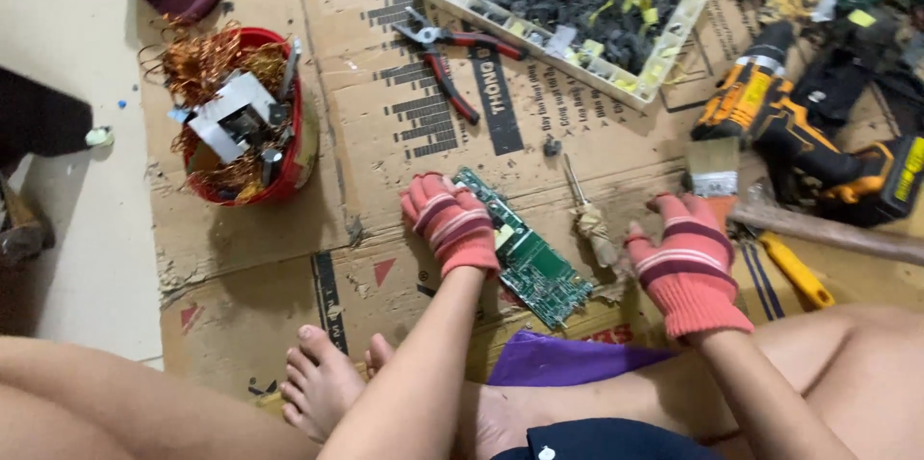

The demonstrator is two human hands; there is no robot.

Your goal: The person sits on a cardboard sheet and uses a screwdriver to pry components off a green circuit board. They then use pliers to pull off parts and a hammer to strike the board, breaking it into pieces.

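From the head camera, the person sits on flat brown cardboard (pixel 597 147) with bare legs and bare toes (pixel 318 378) close to the work.

The left hand (pixel 452 224), in a pink striped glove, presses down on one end of a long green circuit board (pixel 534 263). The fingers lie flat on the board, not curled around it. The board lies on the cardboard, just in front of the knees. The right hand (pixel 688 263), in the same kind of glove, hangs open and holds nothing. It is near a paintbrush (pixel 714 171) and a screwdriver with a wrapped handle (pixel 585 210).

The board could slide, because only one end is pinned down. Its edges and little metal legs look sharp and could poke the bare toes. The knitted gloves are soft, so a sharp point might go through.

The board is hard, flat and bumpy with small parts. A red bucket (pixel 298 147) holds curly, shiny copper wire. A white tray (pixel 568 12) is full of small black bits. Red pliers (pixel 448 61) lie beside it, and an orange drill (pixel 770 109) lies to the right.
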